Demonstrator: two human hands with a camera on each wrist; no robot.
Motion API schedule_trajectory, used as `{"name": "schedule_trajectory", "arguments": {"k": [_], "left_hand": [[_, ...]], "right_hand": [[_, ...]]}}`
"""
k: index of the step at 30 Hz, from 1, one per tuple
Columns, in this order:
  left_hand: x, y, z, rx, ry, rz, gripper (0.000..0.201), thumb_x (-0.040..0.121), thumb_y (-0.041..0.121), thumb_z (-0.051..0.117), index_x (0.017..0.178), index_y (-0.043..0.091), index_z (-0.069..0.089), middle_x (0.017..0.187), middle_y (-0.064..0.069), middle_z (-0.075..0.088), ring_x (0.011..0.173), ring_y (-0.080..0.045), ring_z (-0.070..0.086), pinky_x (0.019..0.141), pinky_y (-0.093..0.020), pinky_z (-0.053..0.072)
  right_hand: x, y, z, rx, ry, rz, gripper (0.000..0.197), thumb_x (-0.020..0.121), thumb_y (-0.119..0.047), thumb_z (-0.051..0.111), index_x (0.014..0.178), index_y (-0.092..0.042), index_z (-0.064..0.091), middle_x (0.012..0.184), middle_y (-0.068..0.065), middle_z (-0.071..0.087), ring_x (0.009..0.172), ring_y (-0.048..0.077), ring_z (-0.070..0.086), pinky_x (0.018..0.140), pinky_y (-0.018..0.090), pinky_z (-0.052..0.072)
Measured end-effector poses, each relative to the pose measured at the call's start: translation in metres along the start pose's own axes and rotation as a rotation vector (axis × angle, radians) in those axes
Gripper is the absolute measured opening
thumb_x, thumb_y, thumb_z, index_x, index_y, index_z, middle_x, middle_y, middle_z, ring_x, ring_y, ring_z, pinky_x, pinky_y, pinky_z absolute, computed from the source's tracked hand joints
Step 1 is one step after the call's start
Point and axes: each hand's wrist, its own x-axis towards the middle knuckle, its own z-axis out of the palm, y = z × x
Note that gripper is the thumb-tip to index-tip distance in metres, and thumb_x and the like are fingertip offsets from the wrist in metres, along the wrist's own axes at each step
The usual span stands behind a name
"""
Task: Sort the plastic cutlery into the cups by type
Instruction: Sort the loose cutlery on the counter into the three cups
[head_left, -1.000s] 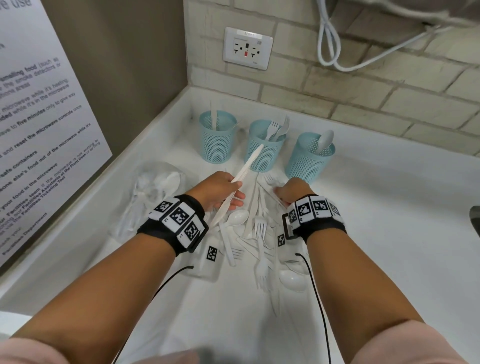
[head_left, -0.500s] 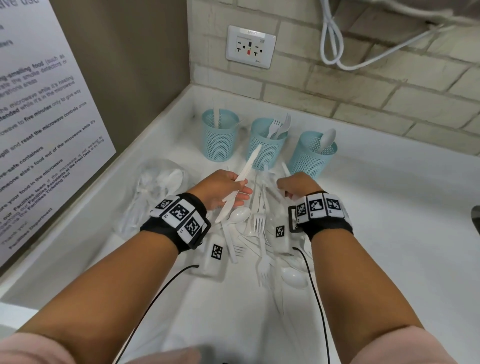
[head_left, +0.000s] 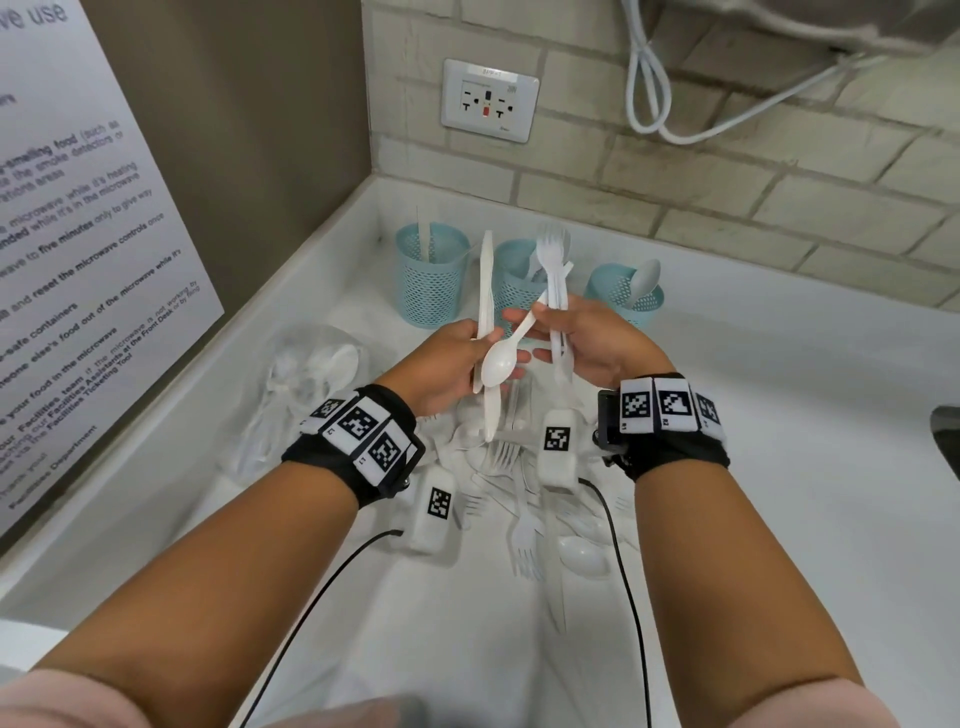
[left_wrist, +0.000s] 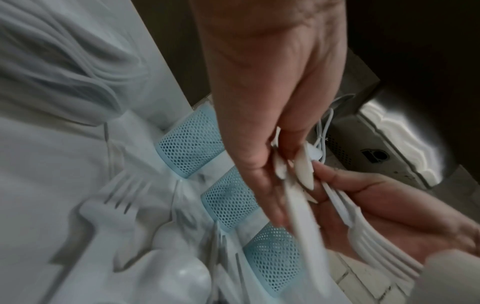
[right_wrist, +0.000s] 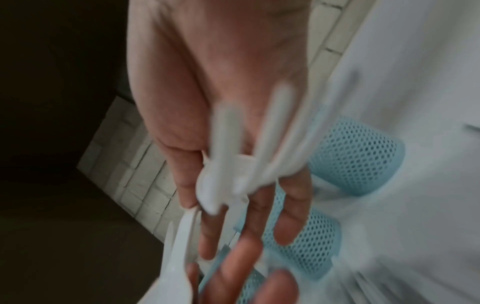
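My left hand (head_left: 467, 353) grips a white plastic knife (head_left: 485, 291) upright above the pile. My right hand (head_left: 576, 338) holds a bunch of white forks (head_left: 553, 260), tines up. A white spoon (head_left: 498, 364) slants between the hands, its handle at my right fingertips and its bowl against my left fingers. Behind stand three blue mesh cups: the left cup (head_left: 430, 280) with a knife, the middle cup (head_left: 519, 296) with forks, the right cup (head_left: 626, 299) with a spoon. Loose cutlery (head_left: 519, 499) lies on the counter below. The left wrist view shows the knife (left_wrist: 303, 222) and forks (left_wrist: 376, 242), blurred.
A clear plastic bag (head_left: 306, 374) with more cutlery lies left of the pile. A wall with a printed sign (head_left: 78, 234) runs along the left. The brick wall behind carries a socket (head_left: 488, 101) and a hanging white cable (head_left: 649, 104). A dark object (head_left: 948, 447) shows at the right edge.
Both hands have risen from the pile. The right hand came up with forks and a spoon. The left hand's knife turned from slanted to upright.
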Motion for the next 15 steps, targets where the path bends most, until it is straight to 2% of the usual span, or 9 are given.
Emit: {"name": "schedule_trajectory", "arguments": {"k": [1,3,5,7,11,13,15], "left_hand": [[-0.001,0.001,0.0,-0.017,-0.026,-0.002,0.026,0.101,0.015,0.038,0.122,0.004,0.049,0.106,-0.017,0.066,0.085,-0.022,0.07,0.072,-0.033,0.059],[-0.003,0.002,0.0,-0.045,-0.059,-0.008,0.025,0.102,0.016,0.035,0.117,0.008,0.054,0.104,-0.016,0.068,0.088,-0.027,0.069,0.08,-0.041,0.056],[-0.004,0.002,-0.002,-0.077,-0.069,-0.027,0.027,0.102,0.017,0.034,0.117,0.008,0.054,0.102,-0.016,0.069,0.086,-0.028,0.07,0.079,-0.043,0.056],[-0.004,0.001,-0.003,-0.089,-0.056,-0.045,0.03,0.102,0.019,0.034,0.124,0.006,0.051,0.102,-0.016,0.068,0.085,-0.029,0.07,0.076,-0.044,0.057],[-0.005,-0.003,-0.002,-0.074,-0.074,-0.029,0.029,0.1,0.021,0.041,0.125,0.01,0.05,0.096,-0.011,0.069,0.081,-0.024,0.069,0.076,-0.04,0.058],[-0.004,-0.005,-0.002,-0.025,-0.083,-0.002,0.026,0.097,0.014,0.048,0.123,0.012,0.051,0.094,-0.008,0.068,0.077,-0.019,0.07,0.072,-0.034,0.06],[-0.003,-0.009,-0.003,0.02,-0.053,0.019,0.028,0.094,0.006,0.052,0.122,0.013,0.051,0.094,-0.006,0.067,0.074,-0.015,0.07,0.066,-0.029,0.059]], "right_hand": [[0.001,0.002,0.003,0.044,-0.024,0.018,0.02,0.099,-0.011,0.041,0.115,-0.003,0.049,0.101,0.008,0.065,0.088,0.019,0.063,0.077,0.033,0.052],[0.001,0.006,0.009,0.057,-0.086,0.064,0.022,0.099,-0.014,0.04,0.106,0.001,0.055,0.091,0.013,0.063,0.074,0.024,0.061,0.06,0.035,0.055],[0.001,0.012,0.014,0.08,-0.132,0.096,0.023,0.095,-0.019,0.045,0.095,-0.001,0.06,0.076,0.016,0.056,0.062,0.027,0.054,0.051,0.033,0.051],[0.002,0.017,0.017,0.094,-0.138,0.113,0.024,0.091,-0.022,0.049,0.092,-0.002,0.063,0.079,0.019,0.051,0.063,0.029,0.052,0.051,0.033,0.051],[0.001,0.02,0.023,0.051,-0.096,0.116,0.026,0.099,-0.019,0.043,0.113,0.0,0.054,0.088,0.019,0.059,0.064,0.025,0.061,0.054,0.035,0.052],[0.001,0.021,0.025,-0.007,-0.079,0.088,0.019,0.1,-0.018,0.042,0.102,-0.005,0.056,0.079,0.013,0.059,0.057,0.019,0.062,0.056,0.034,0.05],[0.0,0.021,0.028,-0.035,-0.067,0.072,0.019,0.1,-0.018,0.041,0.096,-0.009,0.057,0.081,0.013,0.06,0.063,0.021,0.063,0.058,0.036,0.053]]}}
